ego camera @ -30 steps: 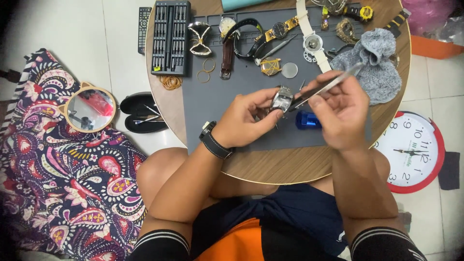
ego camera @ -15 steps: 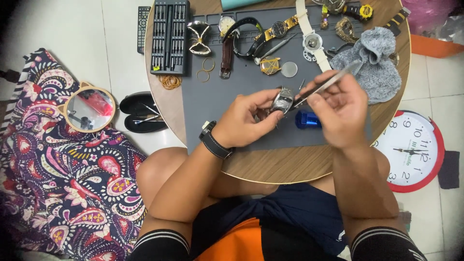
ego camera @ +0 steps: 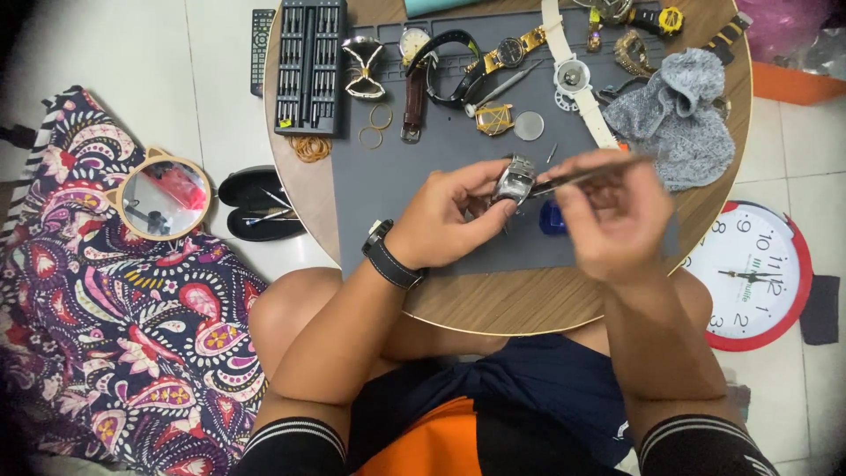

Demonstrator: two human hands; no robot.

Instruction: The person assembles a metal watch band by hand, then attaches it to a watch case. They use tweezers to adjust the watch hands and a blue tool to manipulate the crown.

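Observation:
My left hand point(ego camera: 449, 216) grips a silver metal wristwatch point(ego camera: 515, 180) above the grey work mat point(ego camera: 388, 189) on a round wooden table point(ego camera: 493, 304). A black watch sits on my left wrist. My right hand point(ego camera: 612, 216) holds a thin metal tool point(ego camera: 582, 174), its tip touching the silver wristwatch. A small blue object point(ego camera: 552, 218) lies on the mat just below the tool, partly hidden by my right hand.
At the table's far side lie a black screwdriver bit set point(ego camera: 308, 66), several watches and straps point(ego camera: 458, 62), and a grey cloth point(ego camera: 679, 119). On the floor are a red wall clock point(ego camera: 749, 273), a round mirror point(ego camera: 163, 196), a black case point(ego camera: 260, 203) and patterned fabric point(ego camera: 106, 335).
My right hand has shifted slightly and looks blurred from motion; the tool stays against the watch. My left hand keeps its hold.

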